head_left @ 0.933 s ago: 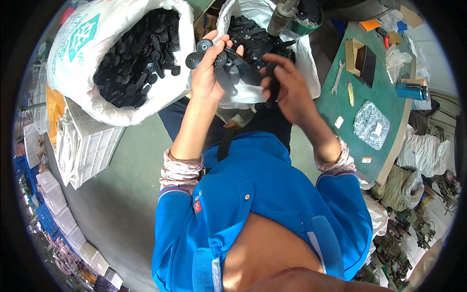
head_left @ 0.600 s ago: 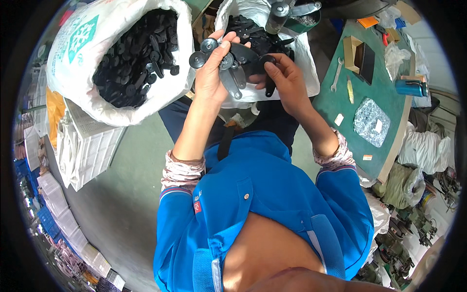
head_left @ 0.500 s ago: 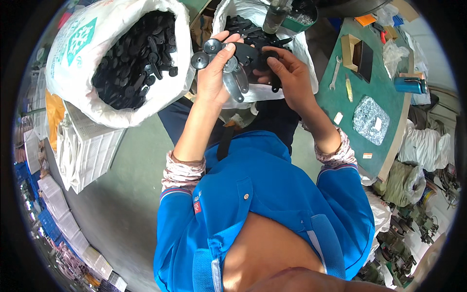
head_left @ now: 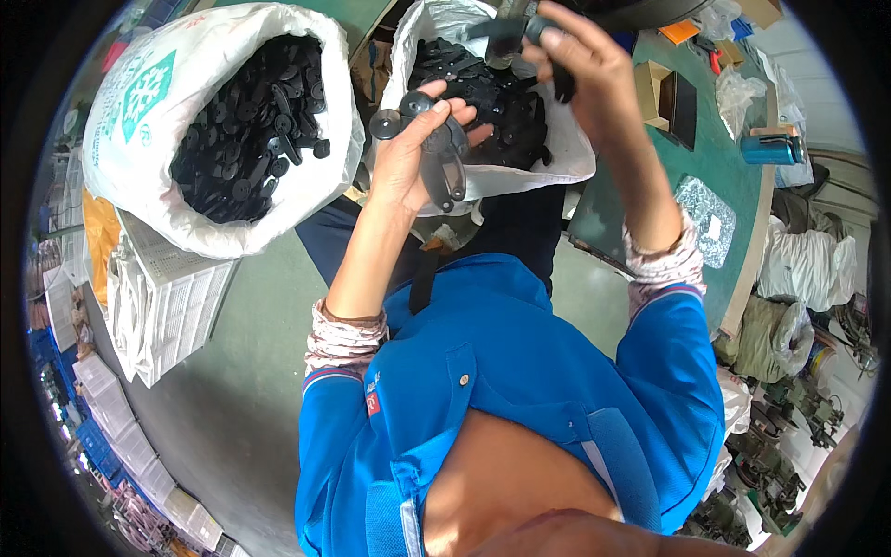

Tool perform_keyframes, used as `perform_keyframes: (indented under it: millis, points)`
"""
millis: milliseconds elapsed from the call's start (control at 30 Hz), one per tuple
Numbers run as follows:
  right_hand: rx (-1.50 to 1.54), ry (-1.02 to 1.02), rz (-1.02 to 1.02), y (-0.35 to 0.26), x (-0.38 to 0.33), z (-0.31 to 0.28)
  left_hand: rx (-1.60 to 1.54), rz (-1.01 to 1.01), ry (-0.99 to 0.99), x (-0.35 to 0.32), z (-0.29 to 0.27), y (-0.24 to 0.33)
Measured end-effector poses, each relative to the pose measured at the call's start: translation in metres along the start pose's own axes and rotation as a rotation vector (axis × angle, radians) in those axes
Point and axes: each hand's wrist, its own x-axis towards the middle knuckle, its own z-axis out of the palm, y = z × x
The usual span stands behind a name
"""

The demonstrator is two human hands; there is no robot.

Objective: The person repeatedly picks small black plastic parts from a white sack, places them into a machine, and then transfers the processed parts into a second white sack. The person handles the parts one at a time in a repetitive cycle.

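While the left hand (head_left: 408,158) cradles a fan of black plastic parts (head_left: 436,148) above an open sack (head_left: 566,148), the right hand (head_left: 580,56) pinches another; they look light, stiff, best gripped by their stems.

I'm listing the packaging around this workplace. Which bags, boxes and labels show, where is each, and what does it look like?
Left sack: upper left on the floor, open white woven bag with a green printed emblem, full of black plastic parts.
Middle sack: top centre, behind the left hand, white, open, holding black parts.
Cardboard box: on the green table, upper right, small, brown, open.
Clear bag: on that table, flat, with a small white label.
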Motion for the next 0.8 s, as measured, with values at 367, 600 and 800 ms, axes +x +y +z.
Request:
perform_keyframes:
  millis: [367, 600, 800]
  points:
    - [0.051, -0.075, 0.315, -0.045, 0.080, 0.003, -0.056, -0.206, -0.103, -0.002, 0.004, -0.001]
    - [-0.488, -0.344, 0.144, 0.024, -0.018, -0.003, 0.145, -0.175, -0.239, -0.009, 0.013, -0.002]
    - [0.080, -0.221, 0.264, 0.005, -0.013, -0.001, 0.241, -0.247, -0.248, -0.008, 0.018, -0.008]
